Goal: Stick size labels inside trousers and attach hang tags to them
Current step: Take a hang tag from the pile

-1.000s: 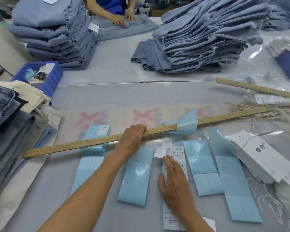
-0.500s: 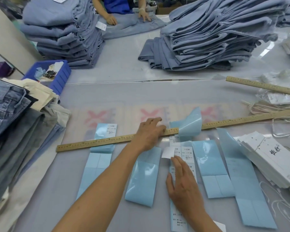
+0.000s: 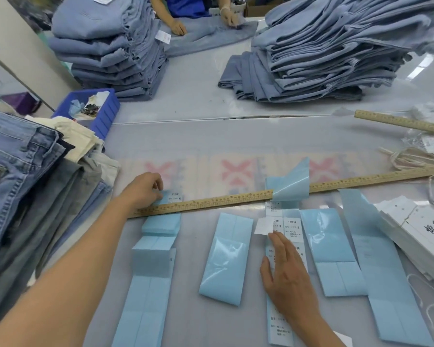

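Two hands work the size labels on the bench, trousers not yet reached.

Left hand pinches a label by the ruler; right hand lies open on the label strip. Next, likely: peel one, fetch trousers from the far stacks.

Garment finishing room, packing and labelling end of a clothing factory. One long pale worktop carries everything. Tall stacks of folded blue-grey trousers at its far side; denim jeans piled at its left edge. Wooden measuring sticks lie across the worktop, with strips of pale blue label backing, printed size labels and a pile of white hang tags around them. Across the worktop a second person smooths a pair of trousers.
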{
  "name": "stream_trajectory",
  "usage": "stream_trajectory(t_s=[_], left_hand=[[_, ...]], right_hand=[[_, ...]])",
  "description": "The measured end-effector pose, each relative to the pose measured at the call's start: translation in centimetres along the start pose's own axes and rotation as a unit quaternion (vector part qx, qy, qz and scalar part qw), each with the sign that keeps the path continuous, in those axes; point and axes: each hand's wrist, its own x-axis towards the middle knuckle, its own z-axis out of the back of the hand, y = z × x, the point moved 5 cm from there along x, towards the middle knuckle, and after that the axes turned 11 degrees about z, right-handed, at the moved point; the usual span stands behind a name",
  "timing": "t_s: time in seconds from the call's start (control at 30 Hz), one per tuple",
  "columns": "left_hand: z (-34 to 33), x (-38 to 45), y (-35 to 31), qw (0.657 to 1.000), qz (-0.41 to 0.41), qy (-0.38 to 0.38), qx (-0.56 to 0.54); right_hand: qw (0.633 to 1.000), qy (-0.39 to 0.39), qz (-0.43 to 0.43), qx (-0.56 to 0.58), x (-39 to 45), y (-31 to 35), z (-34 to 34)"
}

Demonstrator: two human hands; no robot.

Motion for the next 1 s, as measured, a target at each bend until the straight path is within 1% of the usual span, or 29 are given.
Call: stream_trajectory(t_s=[0.07, 0.1, 0.17, 0.2, 0.23, 0.27, 0.3, 0.33, 0.37, 0.47, 0.5, 0.57, 0.6, 0.63, 0.67, 0.73, 0.77, 0.8, 0.83, 0.87, 0.9, 0.93, 0.97, 1.0], left_hand=[[0.3, -0.2, 0.4, 0.998, 0.009, -0.029, -0.059], [0.4, -0.3, 0.6, 0.997, 0.016, -0.04, -0.071], [0.1, -0.4, 0.5, 0.996, 0.023, -0.077, -0.04], [0.0, -0.4, -0.1, 0.994, 0.012, -0.111, -0.011], [-0.1, -0.7, -1.2, 0.989, -0.008, -0.144, -0.005], [-0.1, -1.0, -2.8, 0.984, -0.035, -0.17, -0.026], [-0.3, -1.3, -5.0, 0.98, -0.066, -0.18, -0.055], [-0.7, -1.7, -7.4, 0.978, -0.098, -0.168, -0.074], [-1.2, -1.9, -10.1, 0.978, -0.129, -0.139, -0.088], [-3.5, -4.1, -17.8, 0.972, -0.21, -0.033, -0.098], [-4.2, -4.9, -19.9, 0.969, -0.228, -0.007, -0.092], [-5.3, -6.5, -23.3, 0.968, -0.237, 0.037, -0.078], [-5.7, -7.4, -24.4, 0.966, -0.234, 0.045, -0.099], [-5.7, -8.4, -25.0, 0.962, -0.225, 0.035, -0.151], [-5.5, -9.8, -25.0, 0.952, -0.207, 0.007, -0.225], [-5.5, -13.7, -23.0, 0.915, -0.154, -0.085, -0.362], [-6.0, -16.3, -21.2, 0.898, -0.126, -0.129, -0.402], [-7.3, -19.0, -19.3, 0.891, -0.099, -0.152, -0.416], [-9.1, -21.4, -17.6, 0.896, -0.08, -0.148, -0.411], [-11.0, -23.7, -16.4, 0.91, -0.074, -0.115, -0.392], [-13.1, -25.9, -15.6, 0.93, -0.085, -0.062, -0.353], [-14.7, -28.0, -15.3, 0.95, -0.125, -0.027, -0.284], [-15.8, -29.7, -15.3, 0.962, -0.186, 0.004, -0.2], [-16.9, -30.7, -15.3, 0.967, -0.216, 0.023, -0.136]], right_hand=[[1.0, 0.001, -0.002, 0.002, 0.0, 0.0, -0.1], [1.0, 0.001, -0.001, 0.002, 0.1, 0.1, -0.1], [1.0, -0.002, 0.001, 0.006, 0.1, 0.3, 0.0], [1.0, -0.003, 0.003, 0.007, 0.1, 0.3, 0.0], [1.0, -0.006, 0.004, 0.007, 0.1, 0.4, 0.0], [1.0, -0.011, 0.006, 0.006, 0.1, 0.6, 0.1], [1.0, -0.015, 0.008, 0.004, 0.2, 0.7, 0.3], [1.0, -0.016, 0.013, 0.001, 0.2, 0.8, 0.4], [1.0, -0.013, 0.018, -0.004, 0.4, 0.8, 0.5], [0.999, 0.003, 0.031, -0.014, 0.5, 1.0, 0.5], [0.999, 0.004, 0.032, -0.012, 0.5, 1.0, 0.6], [1.0, 0.003, 0.028, 0.001, 0.4, 0.9, 0.7], [1.0, 0.0, 0.017, 0.021, 0.4, 0.8, 0.8], [0.998, -0.007, -0.001, 0.054, 0.4, 0.4, 1.0], [0.995, -0.022, -0.022, 0.094, 0.4, 0.0, 1.3], [0.981, -0.071, -0.067, 0.165, 0.3, -1.0, 1.9], [0.972, -0.089, -0.09, 0.197, 0.3, -1.5, 2.2], [0.964, -0.094, -0.11, 0.223, 0.3, -1.8, 2.3], [0.957, -0.094, -0.125, 0.245, 0.3, -2.1, 2.3], [0.95, -0.093, -0.135, 0.267, 0.3, -2.3, 2.2], [0.942, -0.093, -0.146, 0.288, 0.4, -2.5, 2.2], [0.933, -0.094, -0.158, 0.31, 0.6, -2.7, 2.1], [0.923, -0.093, -0.172, 0.331, 0.8, -3.0, 2.0], [0.914, -0.089, -0.187, 0.349, 1.0, -3.2, 2.1]])
